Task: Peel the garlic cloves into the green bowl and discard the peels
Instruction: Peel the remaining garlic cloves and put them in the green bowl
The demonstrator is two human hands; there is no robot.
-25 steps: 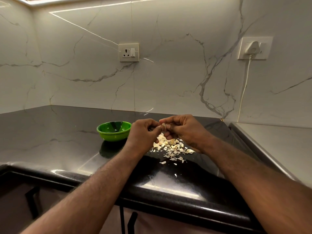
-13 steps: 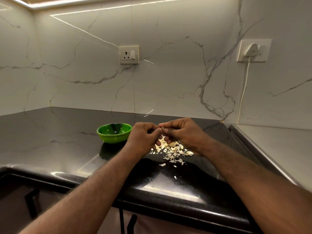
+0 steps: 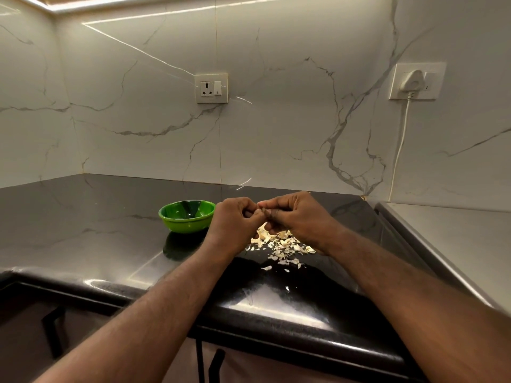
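Hands meet over the peels [image 3: 282,244] on the counter.
Left hand [image 3: 235,225] and right hand [image 3: 300,217]: fingers curled, tips touching, pinched item hidden. Green bowl [image 3: 188,223] at their 9 o'clock.

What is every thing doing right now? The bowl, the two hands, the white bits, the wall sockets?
green bowl, upright on the counter, contents unclear.
left hand, fingers curled, pinching a garlic clove that is mostly hidden.
right hand, fingers curled, pinching the same clove.
peels, loose heap on the counter under the hands.
middle socket, nothing plugged in.
right socket, white plug in, cable hanging down.
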